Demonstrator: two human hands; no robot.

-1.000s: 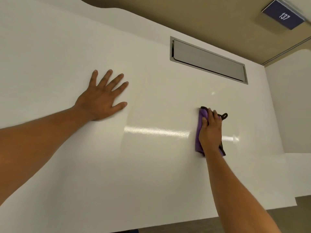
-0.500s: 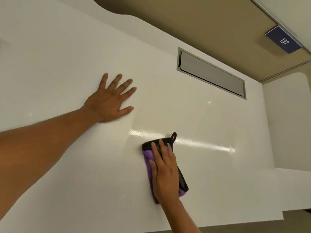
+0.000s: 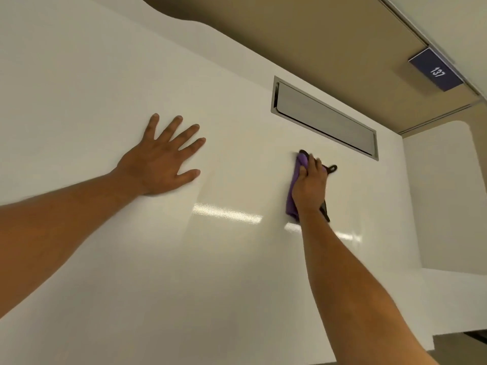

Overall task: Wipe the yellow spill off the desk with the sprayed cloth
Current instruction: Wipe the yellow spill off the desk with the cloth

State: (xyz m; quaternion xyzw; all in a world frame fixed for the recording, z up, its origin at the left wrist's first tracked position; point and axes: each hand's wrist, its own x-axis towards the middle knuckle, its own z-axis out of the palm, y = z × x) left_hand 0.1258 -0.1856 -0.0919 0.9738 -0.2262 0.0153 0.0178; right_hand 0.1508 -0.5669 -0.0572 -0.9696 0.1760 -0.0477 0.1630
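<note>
both hands sit flat: your right hand (image 3: 308,189) presses the soft, light cloth (image 3: 296,191) under curled fingers (image 3: 312,164), left hand (image 3: 160,162) splayed empty on the desk (image 3: 210,272).

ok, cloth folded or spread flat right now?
Folded. The purple cloth sits bunched in a narrow strip under the right hand; its black edging and hanging loop poke out on the desk.

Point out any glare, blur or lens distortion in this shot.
Head view: streaks of ceiling-light glare cross the glossy white desk just below the purple cloth; the right hand and cloth are slightly motion-blurred, the flat left hand sharper; the wide lens bows the desk's edges.
</note>
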